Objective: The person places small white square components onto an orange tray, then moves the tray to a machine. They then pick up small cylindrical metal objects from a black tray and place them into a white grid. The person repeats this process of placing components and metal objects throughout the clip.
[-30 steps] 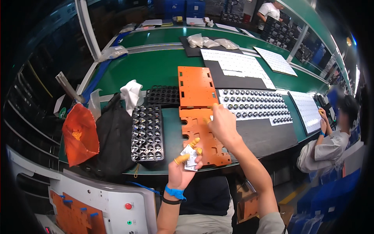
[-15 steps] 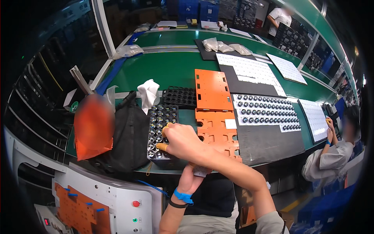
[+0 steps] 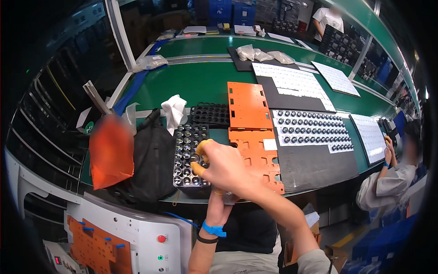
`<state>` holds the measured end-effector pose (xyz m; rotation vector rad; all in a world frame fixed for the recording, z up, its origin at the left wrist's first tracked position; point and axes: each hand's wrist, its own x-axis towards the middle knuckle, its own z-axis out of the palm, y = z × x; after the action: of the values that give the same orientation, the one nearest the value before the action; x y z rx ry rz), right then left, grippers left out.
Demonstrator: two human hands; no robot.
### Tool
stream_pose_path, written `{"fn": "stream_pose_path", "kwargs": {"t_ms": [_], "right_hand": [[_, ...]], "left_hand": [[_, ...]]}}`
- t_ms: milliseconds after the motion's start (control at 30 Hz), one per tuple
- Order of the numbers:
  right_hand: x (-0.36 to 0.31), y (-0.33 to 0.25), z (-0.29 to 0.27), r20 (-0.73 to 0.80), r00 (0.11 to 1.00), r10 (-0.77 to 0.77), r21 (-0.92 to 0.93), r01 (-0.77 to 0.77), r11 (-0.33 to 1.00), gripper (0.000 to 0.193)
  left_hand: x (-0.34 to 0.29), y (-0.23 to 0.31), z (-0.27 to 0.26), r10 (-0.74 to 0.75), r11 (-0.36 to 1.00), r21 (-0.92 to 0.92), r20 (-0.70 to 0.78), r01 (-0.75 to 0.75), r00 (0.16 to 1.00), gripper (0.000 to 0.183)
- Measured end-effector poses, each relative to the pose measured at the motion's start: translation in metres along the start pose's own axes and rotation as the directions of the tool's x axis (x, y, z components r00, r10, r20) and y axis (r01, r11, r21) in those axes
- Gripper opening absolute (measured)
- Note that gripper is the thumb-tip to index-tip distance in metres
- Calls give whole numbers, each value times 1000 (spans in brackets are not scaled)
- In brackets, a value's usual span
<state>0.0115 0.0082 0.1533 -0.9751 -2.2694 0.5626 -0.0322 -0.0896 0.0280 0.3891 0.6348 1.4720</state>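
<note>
A black tray (image 3: 174, 186) of small round lens-like parts stands at the near edge of the bench. Over its right side hovers my right hand (image 3: 223, 165), yellow covers on its fingertips. Thumb and index finger curl toward each other above the parts; whether a part is pinched between them I cannot make out. Below my right forearm, in front of the bench edge, my left hand (image 3: 219, 208) is closed round a small greyish thing (image 3: 229, 198), mostly hidden. A blue band (image 3: 214, 229) circles that wrist.
Right of the tray lie orange plates (image 3: 248, 106) and a white board (image 3: 312, 130) with rows of black round parts on a dark mat (image 3: 315, 169). An empty black tray (image 3: 210, 113), white cloth (image 3: 174, 109) and black bag (image 3: 148, 155) sit left. A co-worker (image 3: 388, 182) works far right.
My right hand has shifted slightly right over the tray, its thumb and index finger drawing closer together. My left hand has moved a little left, remaining under my right forearm.
</note>
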Motion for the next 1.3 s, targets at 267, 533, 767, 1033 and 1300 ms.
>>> {"fn": "stream_pose_path", "kwargs": {"t_ms": [267,533,767,1033,1300], "right_hand": [[-61,21,-45,-56,988,143,521,-93,848,25],[-103,39,-57,-19,996,89,598,-60,800,31],[-112,57,-42,-80,988,131,711,-36,702,32],[-112,54,-47,-70,980,188,700,-86,709,27],[-116,43,-60,-38,961,274,613,-194,766,27]], "left_hand": [[-2,21,30,121,992,-40,119,-117,985,54],[-9,21,51,190,969,140,112,-205,975,69],[-9,13,55,180,953,223,121,-204,976,70],[-7,12,51,283,884,334,171,-326,944,63],[-7,10,56,290,900,265,230,-346,929,57]]}}
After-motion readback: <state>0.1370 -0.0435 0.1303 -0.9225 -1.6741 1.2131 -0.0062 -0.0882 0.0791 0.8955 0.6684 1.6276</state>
